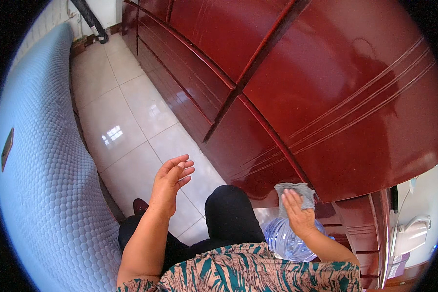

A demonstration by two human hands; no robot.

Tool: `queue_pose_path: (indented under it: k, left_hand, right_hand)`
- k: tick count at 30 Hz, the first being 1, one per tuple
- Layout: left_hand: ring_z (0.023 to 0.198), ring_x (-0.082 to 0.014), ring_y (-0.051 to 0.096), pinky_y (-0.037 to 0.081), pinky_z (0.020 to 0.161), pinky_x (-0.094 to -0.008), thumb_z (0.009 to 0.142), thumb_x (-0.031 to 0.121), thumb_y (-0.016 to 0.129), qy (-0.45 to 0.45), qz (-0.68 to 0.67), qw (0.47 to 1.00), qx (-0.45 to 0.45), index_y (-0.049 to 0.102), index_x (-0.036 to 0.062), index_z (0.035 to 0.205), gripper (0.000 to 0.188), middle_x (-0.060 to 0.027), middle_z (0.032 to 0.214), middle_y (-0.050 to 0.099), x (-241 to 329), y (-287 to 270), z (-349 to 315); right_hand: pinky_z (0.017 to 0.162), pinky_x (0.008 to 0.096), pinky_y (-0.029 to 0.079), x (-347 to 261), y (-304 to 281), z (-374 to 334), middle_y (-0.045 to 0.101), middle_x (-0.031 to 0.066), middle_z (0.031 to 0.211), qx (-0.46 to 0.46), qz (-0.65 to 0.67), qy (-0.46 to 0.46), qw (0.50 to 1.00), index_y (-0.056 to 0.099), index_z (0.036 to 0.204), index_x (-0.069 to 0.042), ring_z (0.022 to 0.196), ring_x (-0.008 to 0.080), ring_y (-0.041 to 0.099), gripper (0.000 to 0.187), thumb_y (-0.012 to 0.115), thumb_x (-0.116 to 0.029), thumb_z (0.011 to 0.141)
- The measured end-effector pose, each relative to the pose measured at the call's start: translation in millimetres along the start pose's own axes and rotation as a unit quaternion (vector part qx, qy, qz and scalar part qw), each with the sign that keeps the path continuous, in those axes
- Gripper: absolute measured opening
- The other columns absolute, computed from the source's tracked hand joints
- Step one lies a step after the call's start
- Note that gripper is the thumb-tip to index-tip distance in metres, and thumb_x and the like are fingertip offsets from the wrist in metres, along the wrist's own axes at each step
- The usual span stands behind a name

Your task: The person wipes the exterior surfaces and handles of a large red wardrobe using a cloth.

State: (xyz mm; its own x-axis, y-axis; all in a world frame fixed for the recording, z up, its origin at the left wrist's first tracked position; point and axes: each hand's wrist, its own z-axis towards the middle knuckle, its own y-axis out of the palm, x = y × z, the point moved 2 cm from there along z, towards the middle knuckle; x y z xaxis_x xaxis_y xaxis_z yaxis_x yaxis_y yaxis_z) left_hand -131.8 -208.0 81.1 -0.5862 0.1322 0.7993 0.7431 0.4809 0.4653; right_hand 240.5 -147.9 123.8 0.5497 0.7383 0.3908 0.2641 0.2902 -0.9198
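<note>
My right hand (298,212) lies over a grey cloth (304,192), fingers together, holding it against the lower edge of a glossy dark red wooden cabinet (336,97). Below that wrist stands a large clear bluish plastic water bottle (283,239), partly hidden by my forearm and shirt. Out over the floor, my left hand (170,176) hangs with loosely bent fingers apart and nothing in it. It touches neither the cabinet nor the bed.
A bed or mattress with a light blue quilted cover (48,146) runs along the left. Pale glossy floor tiles (117,112) fill the gap to the cabinet. A black pipe (90,20) leans at the far wall. At right sits a white appliance (411,235).
</note>
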Motion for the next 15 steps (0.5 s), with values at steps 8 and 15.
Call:
queue_pose_path:
  k: [8, 15]
  left_hand:
    - [0.105, -0.0180, 0.058, 0.045, 0.091, -0.0310, 0.093, 0.024, 0.052, -0.018, -0.018, 1.000, -0.016, 0.054, 0.0032, 0.124, 0.037, -0.0097, 0.116, 0.061, -2, 10, -7]
    - [0.106, -0.0175, 0.058, 0.045, 0.091, -0.0311, 0.093, 0.022, 0.053, -0.004, -0.015, 0.999, 0.031, 0.053, 0.0026, 0.123, 0.036, -0.0102, 0.116, 0.061, 4, -4, -2]
  right_hand:
    - [0.100, 0.0377, 0.040, -10, -8, 96, 0.044, 0.0128, 0.142, 0.095, -0.018, -0.026, 0.995, 0.050, 0.129, 0.002, 0.133, 0.0234, 0.041, 0.056, 0.052, -0.003, 0.074]
    - [0.088, 0.0269, 0.041, -40, 18, 227, 0.039, 0.0090, 0.146, 0.163, -0.062, -0.052, 0.983, 0.050, 0.130, 0.000, 0.137, 0.0188, 0.035, 0.051, 0.052, -0.005, 0.079]
